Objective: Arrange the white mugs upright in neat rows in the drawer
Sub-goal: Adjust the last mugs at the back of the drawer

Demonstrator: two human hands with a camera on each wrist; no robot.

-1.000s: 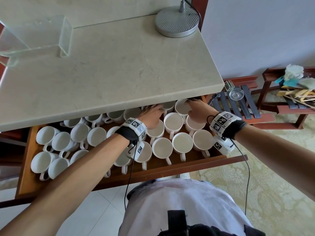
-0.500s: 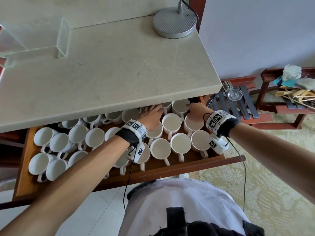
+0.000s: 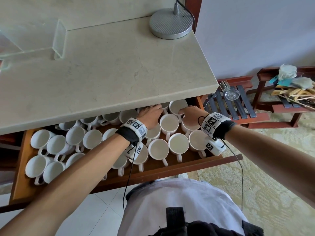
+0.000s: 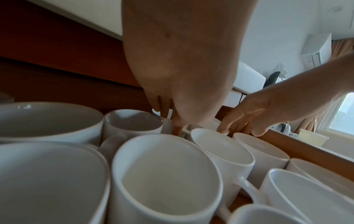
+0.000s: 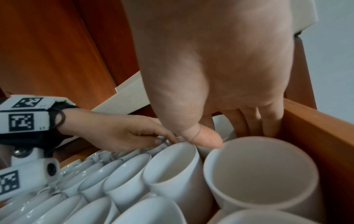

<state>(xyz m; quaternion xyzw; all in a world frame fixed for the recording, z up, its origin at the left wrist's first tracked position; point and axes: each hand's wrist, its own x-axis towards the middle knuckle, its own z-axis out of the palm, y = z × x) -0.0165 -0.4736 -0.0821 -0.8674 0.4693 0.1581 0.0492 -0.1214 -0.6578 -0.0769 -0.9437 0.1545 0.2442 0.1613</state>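
Note:
Many white mugs stand upright in the open wooden drawer (image 3: 170, 169), in neat rows at the right (image 3: 178, 143) and loosely packed at the left (image 3: 56, 144). My left hand (image 3: 150, 113) reaches under the countertop into the back row. Its fingers (image 4: 173, 127) point down between mugs and pinch the wall of a back-row mug (image 4: 167, 125). My right hand (image 3: 189, 109) holds the back-right mug (image 3: 178, 106). Its thumb (image 5: 203, 139) is on the near side of that mug (image 5: 224, 125) and its fingers (image 5: 249, 124) on the far side, by the drawer wall (image 5: 316, 136).
The stone countertop (image 3: 110, 79) overhangs the back of the drawer and hides the rear mugs. A lamp base (image 3: 171, 23) and a clear acrylic stand (image 3: 58, 38) sit on it. Wooden racks (image 3: 238, 106) stand on the carpet to the right.
Both hands have pushed a little further back under the countertop edge. The right hand has shifted from above the back-right mug to its right side.

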